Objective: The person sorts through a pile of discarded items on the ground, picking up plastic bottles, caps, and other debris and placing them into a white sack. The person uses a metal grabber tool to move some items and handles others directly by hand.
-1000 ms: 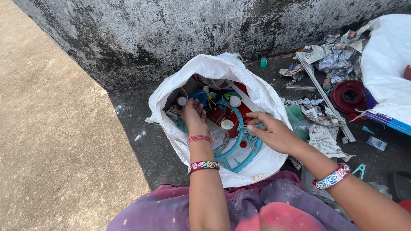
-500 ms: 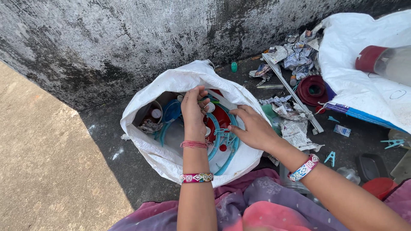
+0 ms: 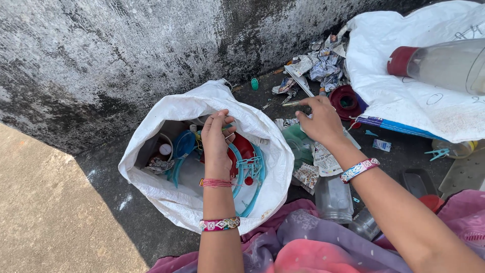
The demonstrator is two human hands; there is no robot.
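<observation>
A white woven sack (image 3: 151, 182) lies open on the ground in front of me. Inside it are teal plastic rings (image 3: 250, 174), a red piece (image 3: 243, 146), a blue lid (image 3: 184, 142) and other plastic scraps. My left hand (image 3: 217, 144) hovers over the sack's mouth, its fingertips pinched on a small greenish piece. My right hand (image 3: 321, 121) reaches out to the right of the sack. It pinches a thin pale stick (image 3: 291, 103) above the paper scraps. Both wrists wear coloured bands.
A stained wall (image 3: 151, 50) runs behind the sack. At the right, a large clear bottle with a red cap (image 3: 444, 63) rests on a second white sack (image 3: 394, 76). A red round lid (image 3: 346, 98), crumpled paper (image 3: 323, 63) and clear jars (image 3: 333, 197) lie around.
My right hand has left the sack's rim and moved right and away to the scraps, where it took the thin stick. My left hand lifted slightly inside the sack.
</observation>
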